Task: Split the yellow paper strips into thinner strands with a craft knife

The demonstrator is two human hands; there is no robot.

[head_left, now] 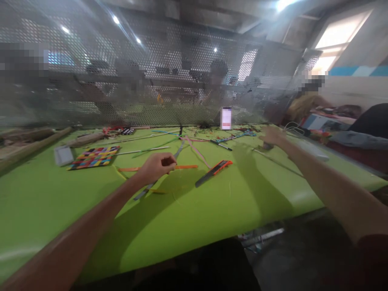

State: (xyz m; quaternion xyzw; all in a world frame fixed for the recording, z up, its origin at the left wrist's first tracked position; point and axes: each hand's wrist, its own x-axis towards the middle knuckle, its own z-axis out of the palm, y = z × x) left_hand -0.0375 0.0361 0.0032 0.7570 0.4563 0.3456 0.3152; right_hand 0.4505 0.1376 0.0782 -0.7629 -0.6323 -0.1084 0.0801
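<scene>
My left hand (157,166) hovers over the green tabletop with thumb and fingers pinched together; what it holds, if anything, cannot be made out. An orange strip (187,166) passes behind it, and a grey strip (142,195) runs under it at a slant. Just below lies a short yellow strip (157,191). To the right rests an orange-and-black utility knife (214,172) with its blade out. My right hand (270,136) is stretched far forward, smeared by motion, over a small dark object (267,146) whose kind is unclear.
A colourful woven mat (96,157) and a small white box (64,156) lie left. Behind are a pen (221,145), pink strips (198,152), a blue patterned strip (242,135) and an upright phone (226,118). A perforated metal screen (169,89) borders the table's back.
</scene>
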